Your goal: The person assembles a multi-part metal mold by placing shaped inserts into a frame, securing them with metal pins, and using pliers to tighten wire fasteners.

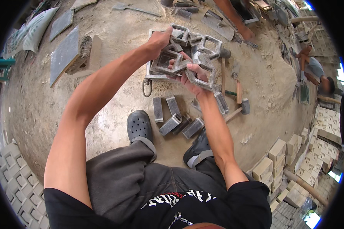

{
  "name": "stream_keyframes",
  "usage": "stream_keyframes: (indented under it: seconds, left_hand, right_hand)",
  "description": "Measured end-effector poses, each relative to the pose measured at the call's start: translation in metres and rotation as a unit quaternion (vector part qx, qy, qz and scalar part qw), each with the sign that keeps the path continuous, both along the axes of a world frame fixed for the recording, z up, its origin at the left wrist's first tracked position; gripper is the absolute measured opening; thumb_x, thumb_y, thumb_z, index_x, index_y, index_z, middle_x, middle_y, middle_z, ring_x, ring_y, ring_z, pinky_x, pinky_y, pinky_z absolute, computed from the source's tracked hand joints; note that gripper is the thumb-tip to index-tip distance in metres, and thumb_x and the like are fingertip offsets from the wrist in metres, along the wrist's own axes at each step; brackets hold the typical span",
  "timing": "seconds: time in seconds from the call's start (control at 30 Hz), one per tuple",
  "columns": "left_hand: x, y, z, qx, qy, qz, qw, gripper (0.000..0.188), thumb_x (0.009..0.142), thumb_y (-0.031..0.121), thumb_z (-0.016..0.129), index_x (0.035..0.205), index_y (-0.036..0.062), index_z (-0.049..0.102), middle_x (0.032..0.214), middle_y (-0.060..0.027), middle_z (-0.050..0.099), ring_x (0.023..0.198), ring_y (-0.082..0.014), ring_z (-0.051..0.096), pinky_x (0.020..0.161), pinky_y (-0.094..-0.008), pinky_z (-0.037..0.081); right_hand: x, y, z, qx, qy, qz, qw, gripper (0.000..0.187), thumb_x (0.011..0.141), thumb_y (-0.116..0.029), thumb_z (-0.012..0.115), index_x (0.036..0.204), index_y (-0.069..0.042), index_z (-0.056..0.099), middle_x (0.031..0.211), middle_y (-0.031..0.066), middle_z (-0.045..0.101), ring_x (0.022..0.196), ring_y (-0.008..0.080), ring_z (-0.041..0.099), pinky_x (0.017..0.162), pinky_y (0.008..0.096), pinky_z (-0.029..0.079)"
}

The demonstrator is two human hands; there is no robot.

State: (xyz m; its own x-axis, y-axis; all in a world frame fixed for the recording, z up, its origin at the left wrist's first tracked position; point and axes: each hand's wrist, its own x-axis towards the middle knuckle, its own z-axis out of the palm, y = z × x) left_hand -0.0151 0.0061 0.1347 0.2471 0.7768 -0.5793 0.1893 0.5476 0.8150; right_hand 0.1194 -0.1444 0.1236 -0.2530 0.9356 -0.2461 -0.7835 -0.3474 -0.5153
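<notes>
A grey metal lattice of linked square openings, crusted with pale dust, is held up in both my hands. My left hand is closed round its upper left part. My right hand grips its lower right part, with the thumb over a bar. Under the lattice, and partly hidden by it, is a square metal mould frame with a ring handle. Between the mould and my feet lie several rectangular metal blocks.
To the right lie a hammer, a mallet and a wooden-handled trowel. Another person's hand is near a plastering float. A second person crouches farther right. Cast blocks stand stacked; a slab leans left.
</notes>
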Motion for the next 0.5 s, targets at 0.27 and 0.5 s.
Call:
stream_keyframes:
  seconds: [0.27, 0.5]
  left_hand:
    - [-0.023, -0.004, -0.021, -0.040, -0.051, 0.098, 0.993, 0.056, 0.097, 0.053, 0.051, 0.099, -0.0005, 0.069, 0.096, -0.0148, 0.067, 0.081, -0.0240, 0.063, 0.078, -0.0402, 0.051]
    - [-0.029, 0.003, -0.008, 0.015, -0.033, 0.113, 0.993, 0.058, 0.098, 0.053, 0.049, 0.101, -0.0014, 0.071, 0.094, -0.0138, 0.069, 0.081, -0.0216, 0.061, 0.076, -0.0376, 0.051]
  right_hand:
    - [0.031, -0.005, -0.025, -0.111, -0.211, 0.034, 0.971, 0.067, 0.080, -0.066, 0.066, 0.112, -0.008, 0.065, 0.098, 0.0076, 0.072, 0.084, 0.0211, 0.073, 0.070, 0.0361, 0.063]
    - [0.092, -0.019, -0.025, -0.119, -0.288, -0.052, 0.949, 0.036, 0.094, -0.038, 0.066, 0.110, -0.006, 0.068, 0.097, 0.0049, 0.070, 0.081, 0.0143, 0.066, 0.064, 0.0296, 0.056]
